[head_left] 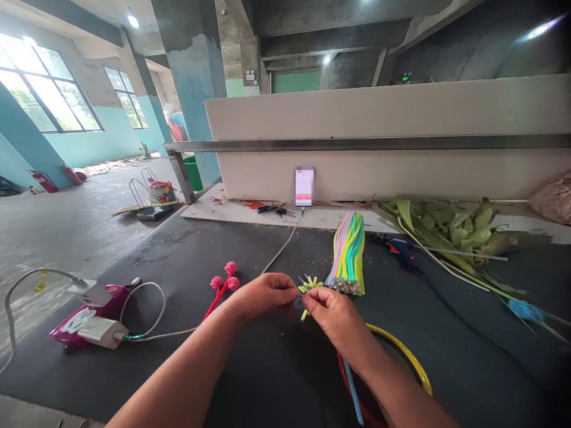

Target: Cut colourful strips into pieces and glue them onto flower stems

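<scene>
Over the dark tabletop, my left hand (270, 294) and my right hand (332, 306) meet with fingers pinched. A small yellow-green pipe cleaner flower (311, 285) with spread petals sits at my right fingertips, its short stem (304, 315) showing below. Between the fingertips is a small blue-grey bit (298, 302); my left fingers close at it, but what they pinch is mostly hidden. Just behind my right hand lies a bundle of pink, yellow, green and turquoise pipe cleaners (350, 249). Left of my hands is a red stem with pink pompom-like blossoms (230, 268).
A phone (304, 185) leans against the back board, keys (276, 210) beside it. Chargers (103, 331) and a magenta pack (111, 301) lie left. Leafy stems (450, 229) and a blue glue gun (404, 252) lie right. A yellow tube (408, 353) and blue strip (352, 389) pass under my right arm.
</scene>
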The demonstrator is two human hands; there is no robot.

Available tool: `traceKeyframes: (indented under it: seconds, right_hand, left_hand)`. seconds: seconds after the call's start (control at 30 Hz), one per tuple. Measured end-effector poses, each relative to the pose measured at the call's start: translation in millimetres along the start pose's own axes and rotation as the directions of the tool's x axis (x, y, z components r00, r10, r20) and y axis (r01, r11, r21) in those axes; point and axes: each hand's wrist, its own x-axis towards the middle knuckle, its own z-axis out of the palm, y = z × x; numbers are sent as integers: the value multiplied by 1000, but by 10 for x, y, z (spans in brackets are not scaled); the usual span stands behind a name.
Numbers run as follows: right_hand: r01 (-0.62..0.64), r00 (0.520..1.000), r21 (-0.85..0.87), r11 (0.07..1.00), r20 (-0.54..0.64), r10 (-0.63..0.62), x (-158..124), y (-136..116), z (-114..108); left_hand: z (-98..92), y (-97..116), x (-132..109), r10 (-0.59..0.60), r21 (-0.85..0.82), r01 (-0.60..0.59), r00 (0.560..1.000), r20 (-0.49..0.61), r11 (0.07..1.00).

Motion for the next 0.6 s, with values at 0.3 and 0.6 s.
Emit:
traceKeyframes:
  seconds: [0.3,0.6]
  right_hand:
    - [-243,966,468,850,197,168,4,8,18]
    - [-303,948,717,628,295,120,-48,-79,-15]
  left_hand:
    - [58,-46,30,119,110,-106,985,-123,988]
    - [157,33,-47,574,635,-434,819,-19,640]
